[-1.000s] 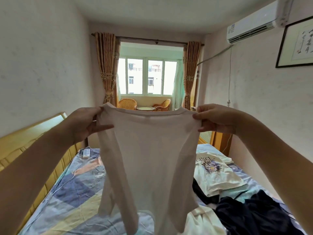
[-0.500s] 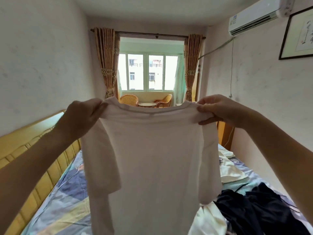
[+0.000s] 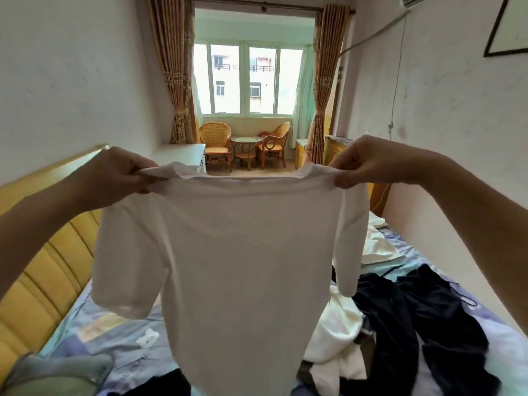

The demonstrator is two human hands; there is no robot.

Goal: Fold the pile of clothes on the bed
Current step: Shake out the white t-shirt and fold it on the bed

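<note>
White T-shirt held up over the bed

Narrow bedroom with pale walls, and at its far end a window (image 3: 248, 80) framed by patterned brown curtains (image 3: 168, 72); below the window stand two wicker chairs (image 3: 215, 141) either side of a small round table (image 3: 245, 147). Along the left runs a yellow padded headboard (image 3: 43, 270). Across the bottom lies the bed (image 3: 120, 335), covered by a sheet with blue and yellow patches.

Both arms reach forward and hold a white T-shirt (image 3: 243, 270) up in the air above the bed, spread out flat and facing the camera. The left hand (image 3: 114, 174) pinches the shirt's left shoulder between thumb and curled fingers, and the right hand (image 3: 368, 164) pinches the right shoulder the same way, so the neckline stretches taut between them. The short sleeves droop at each side and the body hangs straight down, its hem out of view at the lower edge.

On the bed to the right of the hanging shirt lies the loose pile: dark navy clothes (image 3: 423, 324) sprawled across the sheet, a crumpled white garment (image 3: 337, 335) touching them, and another white piece (image 3: 377, 247) farther back near the right wall. A grey-green cloth (image 3: 54, 372) sits at the lower left corner
</note>
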